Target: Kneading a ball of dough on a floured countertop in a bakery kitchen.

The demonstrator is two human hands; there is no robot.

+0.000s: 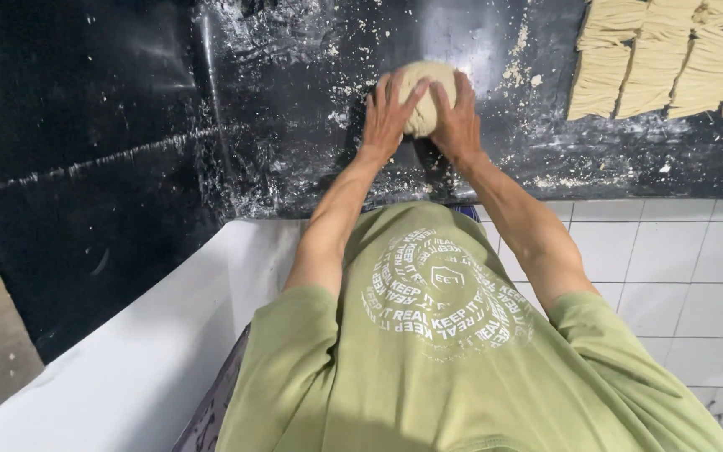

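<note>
My left hand (pixel 388 113) and right hand (pixel 455 117) press together around a smooth, pale, rounded dough ball (pixel 423 92) on a glossy black, flour-dusted counter (pixel 278 134); folded noodle bundles (pixel 671 59) lie far right, white wall tiles (pixel 679 268) below.

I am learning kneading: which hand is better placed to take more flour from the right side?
Probably the right hand: it lies on the dough ball's right side, nearest the loose flour patch. The left hand covers the far side.
</note>
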